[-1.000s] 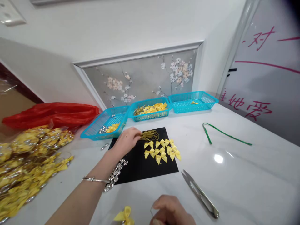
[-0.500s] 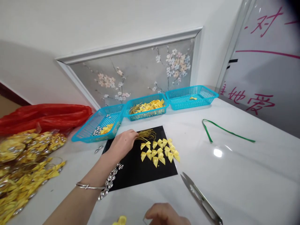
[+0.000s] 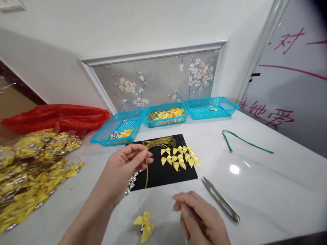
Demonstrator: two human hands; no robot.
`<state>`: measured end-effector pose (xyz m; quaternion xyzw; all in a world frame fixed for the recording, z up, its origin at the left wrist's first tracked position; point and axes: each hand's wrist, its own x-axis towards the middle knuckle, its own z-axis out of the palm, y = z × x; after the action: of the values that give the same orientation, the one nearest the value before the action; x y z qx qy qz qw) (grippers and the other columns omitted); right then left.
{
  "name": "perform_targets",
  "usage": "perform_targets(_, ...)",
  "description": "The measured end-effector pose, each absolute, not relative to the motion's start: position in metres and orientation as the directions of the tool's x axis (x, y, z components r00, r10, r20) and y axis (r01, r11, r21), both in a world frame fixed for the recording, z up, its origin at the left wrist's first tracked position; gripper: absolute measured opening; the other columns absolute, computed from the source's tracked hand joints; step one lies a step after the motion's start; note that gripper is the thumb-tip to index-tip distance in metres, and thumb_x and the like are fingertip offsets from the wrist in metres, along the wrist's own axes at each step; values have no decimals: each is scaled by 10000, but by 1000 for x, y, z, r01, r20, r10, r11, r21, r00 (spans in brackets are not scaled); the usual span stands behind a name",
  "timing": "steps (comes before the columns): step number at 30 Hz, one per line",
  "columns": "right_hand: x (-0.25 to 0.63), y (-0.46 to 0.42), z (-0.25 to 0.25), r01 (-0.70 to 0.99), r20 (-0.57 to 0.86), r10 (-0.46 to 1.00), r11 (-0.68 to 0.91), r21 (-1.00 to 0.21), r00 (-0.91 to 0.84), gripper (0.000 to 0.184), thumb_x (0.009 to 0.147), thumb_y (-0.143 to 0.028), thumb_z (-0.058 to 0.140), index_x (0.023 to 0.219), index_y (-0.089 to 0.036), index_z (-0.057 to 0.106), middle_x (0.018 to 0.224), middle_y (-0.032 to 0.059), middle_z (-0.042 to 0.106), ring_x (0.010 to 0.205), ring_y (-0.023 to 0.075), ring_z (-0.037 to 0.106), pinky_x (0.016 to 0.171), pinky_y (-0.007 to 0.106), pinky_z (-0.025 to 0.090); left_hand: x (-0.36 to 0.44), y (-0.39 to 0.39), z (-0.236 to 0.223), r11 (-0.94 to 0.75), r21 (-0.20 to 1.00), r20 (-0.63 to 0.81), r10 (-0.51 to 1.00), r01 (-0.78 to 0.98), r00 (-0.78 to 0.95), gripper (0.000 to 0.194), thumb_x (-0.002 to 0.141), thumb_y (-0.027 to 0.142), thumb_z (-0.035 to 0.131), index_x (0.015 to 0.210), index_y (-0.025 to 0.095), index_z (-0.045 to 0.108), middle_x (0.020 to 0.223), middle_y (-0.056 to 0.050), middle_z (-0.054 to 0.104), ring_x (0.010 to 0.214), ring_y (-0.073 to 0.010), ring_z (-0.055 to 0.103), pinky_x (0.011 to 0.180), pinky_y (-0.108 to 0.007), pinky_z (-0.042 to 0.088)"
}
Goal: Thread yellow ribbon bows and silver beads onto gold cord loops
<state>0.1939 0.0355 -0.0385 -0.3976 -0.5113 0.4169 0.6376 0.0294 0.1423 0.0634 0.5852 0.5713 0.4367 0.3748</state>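
Between thumb and fingers, my left hand (image 3: 131, 160) pinches a thin gold cord (image 3: 146, 173) that dangles over the black mat (image 3: 155, 177). More gold cords (image 3: 163, 141) lie bunched along the mat's far edge. Several yellow ribbon bows (image 3: 178, 158) are spread on its right part. Silver beads (image 3: 132, 180) line its left edge, partly behind my left hand. At the front, my right hand (image 3: 199, 214) is curled closed above the table; whether it holds anything is hidden. Left of it lies a yellow bow with a silver bead (image 3: 145, 226).
Metal thread snips (image 3: 221, 199) lie right of my right hand. A green ribbon (image 3: 245, 141) lies farther back. Three blue baskets (image 3: 212, 102) stand along the wall. On the left are heaped yellow bow pieces (image 3: 38, 183) and a red plastic bag (image 3: 56, 117).
My left hand has drawn back from the cord bunch with one gold cord. My right hand has come farther into view, and the view has shifted, showing the front bow fully.
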Motion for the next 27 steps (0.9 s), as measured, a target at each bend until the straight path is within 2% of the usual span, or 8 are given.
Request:
perform_targets(2, 200, 37, -30, 12, 544, 833, 546, -838, 98, 276, 963, -165, 523, 1142, -283, 697, 879, 57, 695, 666, 156, 671, 603, 245, 567, 35, 108, 60, 19, 974, -17, 1000, 224, -11, 236, 714, 425, 795, 789, 216, 713, 785, -43, 747, 671, -183, 709, 563, -260, 563)
perform_targets(4, 201, 35, -24, 135, 705, 709, 701, -700, -30, 421, 934, -92, 555, 1291, -303, 626, 961, 76, 711, 813, 187, 692, 699, 275, 590, 37, 81, 53, 99, 988, -101, 995, 121, 14, 231, 681, 415, 826, 759, 218, 734, 746, -47, 741, 647, -176, 698, 538, -238, 557)
perform_targets(6, 197, 32, -22, 234, 779, 603, 794, -562, -175, 465, 936, -69, 549, 1348, -280, 588, 950, 81, 721, 784, 187, 680, 677, 288, 588, 35, 63, 44, 163, 986, -163, 986, 32, 23, 229, 667, 409, 844, 744, 218, 743, 709, -42, 732, 642, -164, 691, 538, -215, 553)
perform_targets(9, 184, 25, -24, 334, 798, 536, 832, -443, -276, 334, 957, -70, 484, 1157, -232, 697, 811, 61, 709, 660, 171, 627, 602, 298, 555, 26, 48, 31, 215, 974, -215, 977, -76, 4, 235, 644, 396, 871, 722, 212, 746, 732, -43, 744, 676, -151, 703, 562, -180, 551)
perform_targets(13, 166, 18, -25, 211, 791, 573, 818, -535, -214, 306, 954, -69, 455, 936, -221, 720, 816, 59, 697, 684, 154, 628, 618, 268, 551, 14, 34, 21, 191, 963, -203, 978, -190, -43, 263, 596, 382, 899, 675, 201, 724, 886, -64, 782, 813, -176, 732, 636, -179, 572)
perform_targets(19, 151, 10, -22, 70, 549, 816, 567, -821, -181, 231, 1006, -213, 452, 815, -196, 581, 798, 21, 577, 732, 142, 564, 674, 257, 488, 1, 13, 9, 46, 966, -88, 984, -256, -154, 221, 648, 398, 872, 757, 251, 749, 788, -8, 773, 826, -165, 727, 642, -174, 573)
perform_targets(24, 144, 1, -20, 111, 440, 880, 462, -880, -176, 245, 1064, -240, 347, 898, -207, 524, 834, 8, 553, 733, 129, 549, 653, 239, 453, -7, -1, -7, -75, 987, 42, 976, -145, -213, 168, 717, 375, 843, 853, 284, 805, 866, -8, 795, 837, -186, 724, 752, -248, 600)
perform_targets(27, 143, 0, -16, 167, 490, 852, 519, -839, -187, 235, 1048, -195, 380, 930, -194, 583, 869, 26, 587, 780, 138, 583, 704, 247, 477, -12, -7, -9, -83, 991, 64, 982, -101, -179, 147, 712, 352, 846, 842, 284, 832, 949, -30, 797, 868, -206, 713, 766, -266, 596)
